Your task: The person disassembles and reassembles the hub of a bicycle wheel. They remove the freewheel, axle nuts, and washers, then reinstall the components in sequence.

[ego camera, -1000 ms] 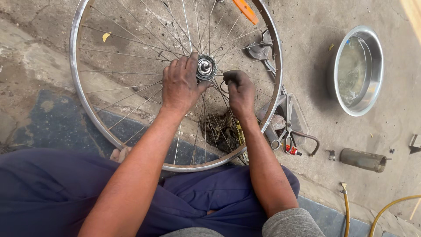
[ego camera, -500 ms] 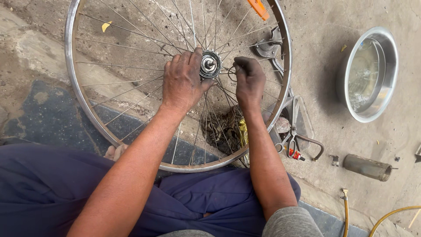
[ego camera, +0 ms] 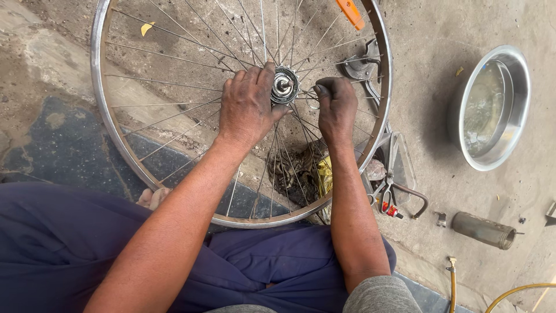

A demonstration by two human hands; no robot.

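A: Starting w/ item 1: bicycle wheel, bare metal rim, thin spokes, no tyre. Fills upper left to centre of frame, standing against the person's lap, lower rim resting by the blue trousers.

B: Hub?

A: Item 2: hub, upper centre, axle end pointing at the camera. Left hand lies over the spokes just left of it, fingers curled, thumb tip touching the hub edge. Right hand just right of the hub, fingers bunched and pinched inward toward it; what they pinch is too small to tell.

B: Other fittings on the wheel?

A: Item 3: orange reflector on the spokes, top centre-right.

B: Floor stock?

A: Item 4: round steel basin, right side of frame, holding cloudy liquid, well apart from the wheel. Item 5: metal cylinder, lying on its side, lower right. Item 6: pliers w/ red grips, just outside the rim, lower centre-right. Item 7: yellow hose, bottom right corner. Ground is rough concrete throughout.
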